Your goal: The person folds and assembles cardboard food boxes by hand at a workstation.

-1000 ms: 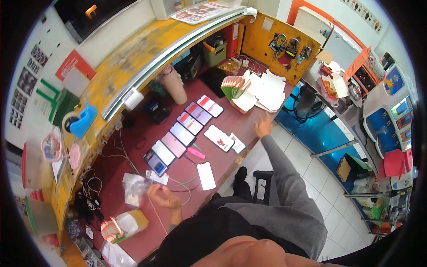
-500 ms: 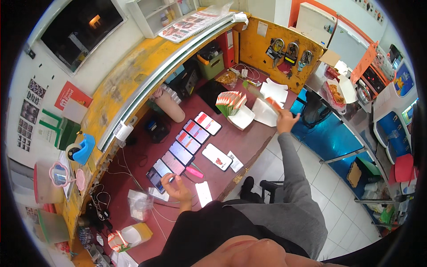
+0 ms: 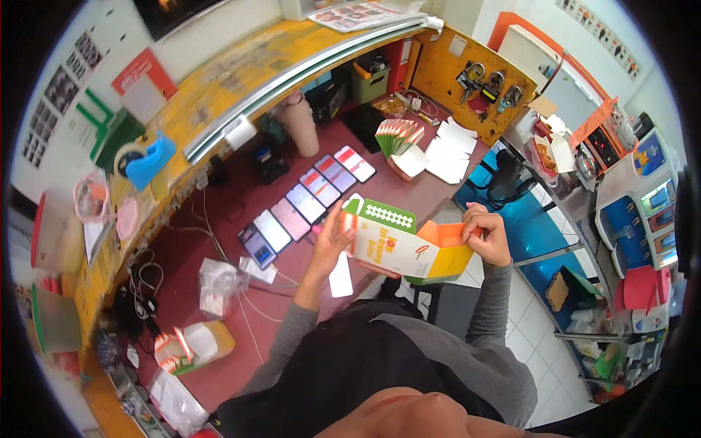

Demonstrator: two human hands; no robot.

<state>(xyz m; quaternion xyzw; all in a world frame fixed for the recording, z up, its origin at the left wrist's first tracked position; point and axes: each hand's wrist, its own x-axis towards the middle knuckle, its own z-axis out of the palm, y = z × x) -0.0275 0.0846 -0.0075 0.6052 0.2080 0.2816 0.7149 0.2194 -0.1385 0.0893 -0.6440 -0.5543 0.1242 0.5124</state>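
A printed cardboard food box (image 3: 398,244) in white, yellow, green and orange is held up in front of me above the desk's near edge. My left hand (image 3: 332,237) grips its left end, where a green flap stands up. At the right end, the fingers of my right hand (image 3: 485,233) are closed on an orange and yellow flap. That end of the box looks unfolded. Beyond the box, several phones (image 3: 305,203) lie in a slanting row on the dark red desk (image 3: 219,255). A white phone or card (image 3: 341,276) lies by my left forearm.
A stack of folded cartons (image 3: 398,139) fans out in an open white box (image 3: 409,162), beside flat white card (image 3: 450,151). Another printed carton (image 3: 201,347) and a clear plastic bag (image 3: 219,281) lie at left. A pink bottle (image 3: 298,124) stands under the yellow ledge. Padlocks (image 3: 493,86) hang at back.
My right hand has come back from the far right of the desk with a carton. My left hand has risen from the phones and taken hold of the carton's left end.
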